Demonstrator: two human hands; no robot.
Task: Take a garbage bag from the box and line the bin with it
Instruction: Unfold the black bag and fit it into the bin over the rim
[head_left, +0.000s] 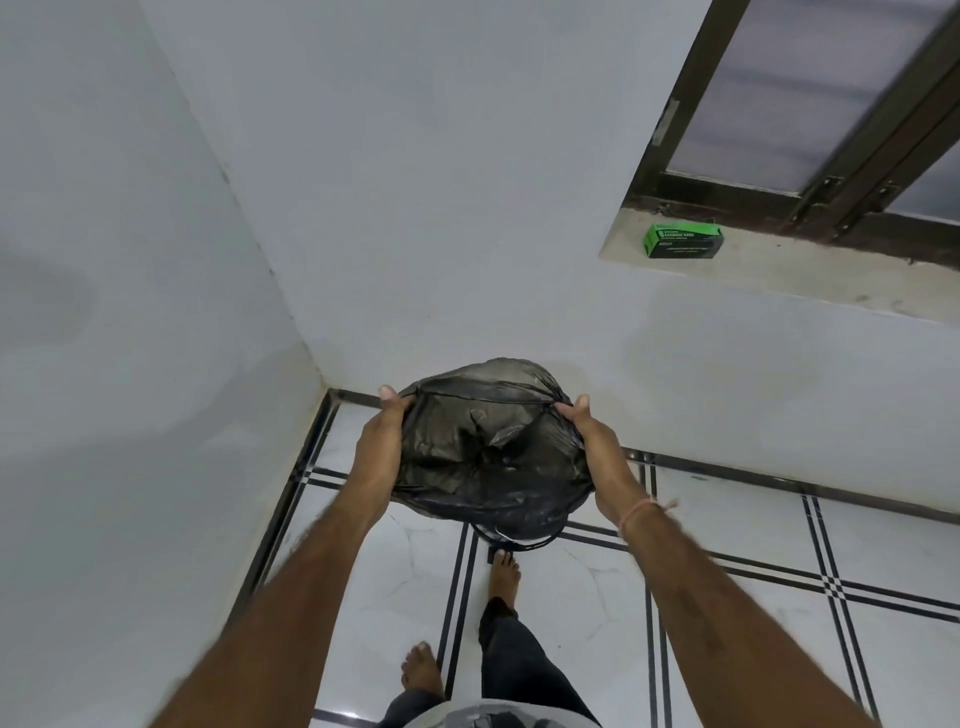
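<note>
The thin bag (488, 452) could tear or slip off the bin's rim if stretched unevenly. Both arms reach forward; the left hand (376, 441) pinches the bag's edge at nine o'clock, the right hand (597, 447) at three. The box (683, 240) sits on the sill at one o'clock.

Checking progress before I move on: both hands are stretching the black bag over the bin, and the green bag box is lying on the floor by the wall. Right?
Not quite. The head view shows the green bag box on the window ledge, not the floor. The rest holds: left hand and right hand stretch the black bag over the bin.
</note>
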